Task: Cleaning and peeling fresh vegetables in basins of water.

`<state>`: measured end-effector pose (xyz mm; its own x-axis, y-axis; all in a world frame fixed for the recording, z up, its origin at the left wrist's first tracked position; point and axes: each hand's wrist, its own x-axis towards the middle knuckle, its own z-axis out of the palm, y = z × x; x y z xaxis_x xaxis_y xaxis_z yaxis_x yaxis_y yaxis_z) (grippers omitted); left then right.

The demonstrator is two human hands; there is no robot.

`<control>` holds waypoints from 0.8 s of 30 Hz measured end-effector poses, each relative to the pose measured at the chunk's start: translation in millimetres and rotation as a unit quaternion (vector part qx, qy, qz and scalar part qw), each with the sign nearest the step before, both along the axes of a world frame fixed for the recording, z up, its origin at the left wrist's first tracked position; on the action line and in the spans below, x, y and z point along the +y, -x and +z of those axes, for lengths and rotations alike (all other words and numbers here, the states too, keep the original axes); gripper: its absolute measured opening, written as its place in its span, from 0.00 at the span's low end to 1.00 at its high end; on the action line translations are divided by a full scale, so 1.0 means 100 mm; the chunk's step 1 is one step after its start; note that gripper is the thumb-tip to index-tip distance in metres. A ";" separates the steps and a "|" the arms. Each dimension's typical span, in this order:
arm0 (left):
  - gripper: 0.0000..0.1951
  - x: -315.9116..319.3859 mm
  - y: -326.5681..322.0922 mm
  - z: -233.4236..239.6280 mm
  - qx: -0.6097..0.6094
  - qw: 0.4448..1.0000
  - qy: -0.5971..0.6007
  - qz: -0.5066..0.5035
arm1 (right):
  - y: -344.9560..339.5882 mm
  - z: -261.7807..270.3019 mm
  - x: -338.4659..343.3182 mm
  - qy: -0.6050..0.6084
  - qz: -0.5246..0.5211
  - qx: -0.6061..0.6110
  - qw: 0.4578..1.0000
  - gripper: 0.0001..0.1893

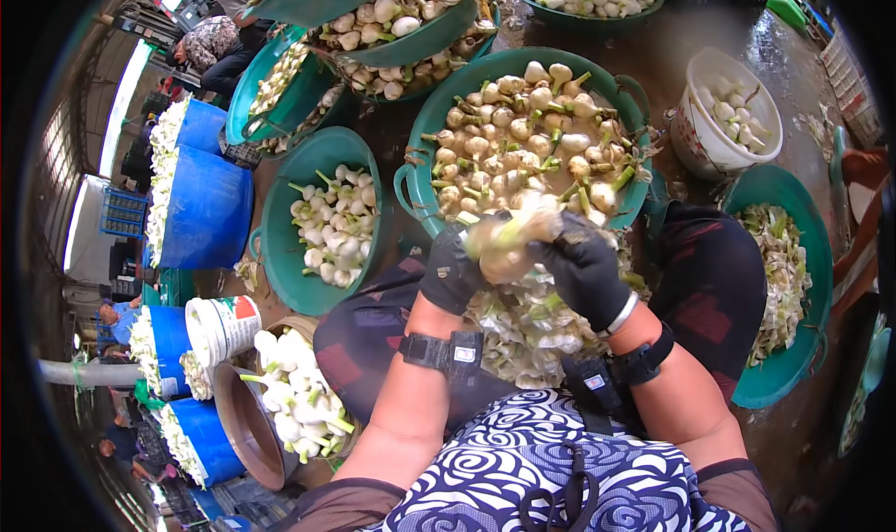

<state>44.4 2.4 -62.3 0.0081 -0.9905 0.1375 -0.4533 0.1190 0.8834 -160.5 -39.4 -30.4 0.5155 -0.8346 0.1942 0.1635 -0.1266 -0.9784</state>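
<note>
My left hand [451, 266], in a black glove, grips a garlic bulb [505, 264] above my lap. My right hand [584, 264], gloved the same way, closes on the pale outer leaves [535, 217] of that bulb. Motion blur hides the exact finger contact. Below both hands lies a heap of stripped garlic skins [532, 329] between my knees. Right in front stands a large green tub [418, 112] of unpeeled garlic bulbs [518, 129] in murky water.
At left, a green basin [280, 203] holds cleaner bulbs, near a bucket of white garlic [297, 392] and blue tubs [210, 206]. At right stand a white bucket [689, 136] with bulbs and a green basin [763, 388] of skins. Other people [217, 45] work beyond.
</note>
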 end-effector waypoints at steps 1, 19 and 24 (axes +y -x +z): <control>0.12 0.00 0.00 0.04 0.000 1.000 -0.002 0.000 | -0.01 0.07 0.01 0.102 0.014 0.066 0.992 0.06; 0.11 -0.07 0.31 0.35 0.285 0.955 -0.033 0.074 | 0.15 0.25 -0.22 -0.244 0.068 -0.076 0.965 0.28; 0.11 -0.10 0.30 0.53 0.218 0.972 -0.082 0.021 | 0.19 0.16 -0.31 -0.256 0.098 -0.059 0.960 0.09</control>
